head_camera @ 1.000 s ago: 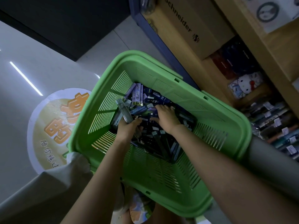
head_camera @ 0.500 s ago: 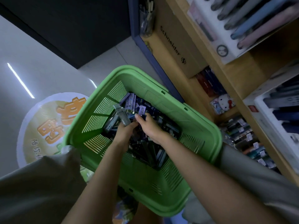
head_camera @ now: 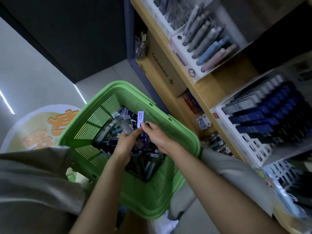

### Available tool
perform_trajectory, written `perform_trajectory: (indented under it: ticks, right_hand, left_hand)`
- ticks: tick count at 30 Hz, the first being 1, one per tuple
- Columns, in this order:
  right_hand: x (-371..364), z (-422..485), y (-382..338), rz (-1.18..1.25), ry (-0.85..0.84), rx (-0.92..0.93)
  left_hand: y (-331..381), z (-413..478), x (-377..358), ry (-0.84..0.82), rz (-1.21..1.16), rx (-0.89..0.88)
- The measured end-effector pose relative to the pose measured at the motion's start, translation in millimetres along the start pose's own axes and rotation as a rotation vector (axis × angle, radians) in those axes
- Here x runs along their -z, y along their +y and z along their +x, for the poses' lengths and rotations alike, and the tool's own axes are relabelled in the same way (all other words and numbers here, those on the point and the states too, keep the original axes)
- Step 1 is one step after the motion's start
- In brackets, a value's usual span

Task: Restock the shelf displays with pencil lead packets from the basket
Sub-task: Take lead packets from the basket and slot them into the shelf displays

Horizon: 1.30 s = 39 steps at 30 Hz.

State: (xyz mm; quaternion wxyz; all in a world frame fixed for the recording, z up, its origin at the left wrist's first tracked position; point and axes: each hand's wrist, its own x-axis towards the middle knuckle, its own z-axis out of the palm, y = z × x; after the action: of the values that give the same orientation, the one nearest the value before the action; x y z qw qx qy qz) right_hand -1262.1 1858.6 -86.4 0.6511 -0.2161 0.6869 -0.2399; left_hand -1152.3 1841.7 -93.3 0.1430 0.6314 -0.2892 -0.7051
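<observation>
Packets (head_camera: 148, 159) of pencil lead lie in a dark heap inside the green basket (head_camera: 185, 132), which sits between the person's knees (head_camera: 228, 168). I see one purple packet (head_camera: 141, 118) raised above the heap. Its long axis runs almost straight away from the camera, with the free end toward the far rim. The right hand (head_camera: 157, 137) pinches its near end between thumb and forefinger, and the forearm reaches in from the lower right. The left hand (head_camera: 125, 143) is closed round a grey packet (head_camera: 125, 124) – perhaps more than one, I cannot tell – which leans up and to the left. The two hands are just beside each other over the basket. At the right stands the wooden shelf (head_camera: 202, 92) with a white display box (head_camera: 233, 137) of blue packets.
</observation>
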Motion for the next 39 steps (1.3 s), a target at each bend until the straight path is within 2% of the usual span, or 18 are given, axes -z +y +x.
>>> perform_trajectory:
  ticks: [7,10,12,15,18,25,28,31,39]
  right_hand:
    - [6,-43,-24,-0.067,0.107,0.109]
    - [-1,-54,-32,-0.109,0.256,0.233]
    - [-8,-57,-34,-0.137,0.378,0.255]
    - [-15,-76,-45,-0.021,0.450,0.312]
    - [-15,-110,-58,0.033,0.481,0.434]
    - [12,-181,-65,-0.360,0.560,0.549]
    - [24,-217,-67,-0.281,0.577,0.640]
    - [39,-253,-70,-0.224,0.684,0.692]
    - [90,-323,-108,-0.169,0.959,0.896]
  left_hand:
    - [25,-26,-6,0.030,-0.089,-0.164]
    - [38,-40,-9,0.074,-0.141,-0.256]
    - [47,-50,-9,0.123,-0.188,-0.276]
    - [62,-65,-5,0.138,-0.264,-0.288]
    - [78,-86,-1,0.069,-0.266,-0.326]
    - [116,-136,-19,-0.159,-0.154,-0.464]
    - [131,-153,-31,-0.246,-0.117,-0.489]
    - [143,-167,-38,-0.323,-0.098,-0.532]
    - [169,-207,-52,-0.383,-0.010,-0.620]
